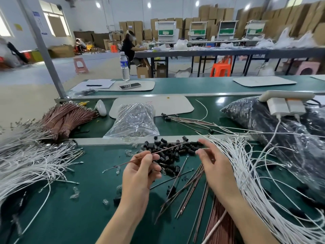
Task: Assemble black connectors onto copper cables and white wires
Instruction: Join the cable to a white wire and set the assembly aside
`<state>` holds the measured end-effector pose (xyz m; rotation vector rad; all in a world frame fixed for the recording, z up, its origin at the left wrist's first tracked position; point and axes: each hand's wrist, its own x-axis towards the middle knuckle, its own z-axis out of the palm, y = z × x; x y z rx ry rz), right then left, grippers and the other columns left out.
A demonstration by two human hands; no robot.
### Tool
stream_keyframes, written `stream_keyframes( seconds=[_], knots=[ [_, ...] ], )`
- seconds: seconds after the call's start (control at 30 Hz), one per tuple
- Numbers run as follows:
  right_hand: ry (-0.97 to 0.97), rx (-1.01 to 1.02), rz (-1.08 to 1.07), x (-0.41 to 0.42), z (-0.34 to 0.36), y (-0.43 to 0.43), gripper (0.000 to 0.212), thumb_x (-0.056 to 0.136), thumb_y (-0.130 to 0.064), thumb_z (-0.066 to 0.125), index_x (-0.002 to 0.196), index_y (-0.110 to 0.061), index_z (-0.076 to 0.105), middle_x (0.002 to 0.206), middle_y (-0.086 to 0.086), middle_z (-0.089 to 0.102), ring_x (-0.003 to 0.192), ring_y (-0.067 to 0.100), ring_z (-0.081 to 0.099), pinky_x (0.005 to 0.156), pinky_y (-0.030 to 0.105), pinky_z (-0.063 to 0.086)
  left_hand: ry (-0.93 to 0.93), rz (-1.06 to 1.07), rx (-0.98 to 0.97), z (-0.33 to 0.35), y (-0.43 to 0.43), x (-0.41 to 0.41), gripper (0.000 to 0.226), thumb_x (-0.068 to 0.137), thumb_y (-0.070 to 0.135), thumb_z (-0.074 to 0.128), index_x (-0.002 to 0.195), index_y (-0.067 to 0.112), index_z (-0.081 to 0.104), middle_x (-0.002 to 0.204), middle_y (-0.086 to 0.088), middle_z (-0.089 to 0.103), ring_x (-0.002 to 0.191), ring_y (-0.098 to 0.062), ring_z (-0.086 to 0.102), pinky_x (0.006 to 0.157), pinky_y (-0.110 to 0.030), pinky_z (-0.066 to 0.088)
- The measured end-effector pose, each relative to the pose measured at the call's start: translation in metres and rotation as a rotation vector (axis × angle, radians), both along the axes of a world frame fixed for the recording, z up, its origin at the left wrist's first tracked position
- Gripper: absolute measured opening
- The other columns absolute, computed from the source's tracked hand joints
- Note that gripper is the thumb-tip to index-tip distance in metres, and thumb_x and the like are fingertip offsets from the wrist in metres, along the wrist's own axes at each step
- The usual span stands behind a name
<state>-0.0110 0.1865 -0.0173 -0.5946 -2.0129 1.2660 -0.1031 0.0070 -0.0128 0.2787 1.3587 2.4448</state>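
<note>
The left hand pinches a single copper cable between thumb and curled fingers. The cable slants from low left to upper right, its far end over the pile of black connectors. The right hand holds nothing: its fingers are loosely spread, tips just beside the pile's right edge and close against the white wires that fan down the right side of the table.

Between the two hands lie loose copper cables, some crossing, running toward the near edge. Left of the left forearm the green surface is bare but for small clear pieces — room that ends at a second heap of white wire spilling in from the left.

A metal strip crosses just beyond the connectors, a few of which sit at its edge. Past it are a clear bag, a copper bundle at the left and thin cables tipped with black caps. A large black bag crowds the right side, with a power strip on top.
</note>
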Motion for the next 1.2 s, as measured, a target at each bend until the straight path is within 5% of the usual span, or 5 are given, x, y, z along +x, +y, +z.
stream_keyframes(
  seconds=[0.13,0.23,1.2],
  knots=[
    [0.321,-0.900,0.195,0.000,0.007,-0.010,0.026,0.091,-0.014,0.063,0.117,-0.012,0.068,0.102,0.011,0.077,0.083,0.015,0.074,0.072,0.022,0.060,0.074,-0.028,-0.069,-0.002,0.007,0.008,0.025,0.081,0.031,0.068,0.095,0.010,0.065,0.094,-0.014,0.075,0.066,-0.015,0.064,0.056,-0.025,0.054],
    [0.405,-1.141,0.236,0.002,0.007,-0.014,0.028,0.089,-0.011,0.063,0.116,-0.004,0.063,0.108,0.021,0.075,0.085,0.022,0.076,0.070,0.026,0.062,0.135,-0.040,-0.124,-0.002,0.009,0.011,0.033,0.081,0.034,0.067,0.098,0.006,0.063,0.095,-0.015,0.075,0.068,-0.016,0.064,0.058,-0.025,0.054],
    [0.405,-1.261,0.393,0.006,0.012,-0.018,0.029,0.088,-0.003,0.063,0.117,-0.003,0.062,0.117,0.028,0.070,0.095,0.031,0.076,0.071,0.030,0.063,0.069,-0.105,-0.093,-0.009,0.010,0.005,0.029,0.081,0.029,0.067,0.101,0.008,0.064,0.097,-0.017,0.075,0.069,-0.015,0.065,0.056,-0.026,0.054]
  ],
)
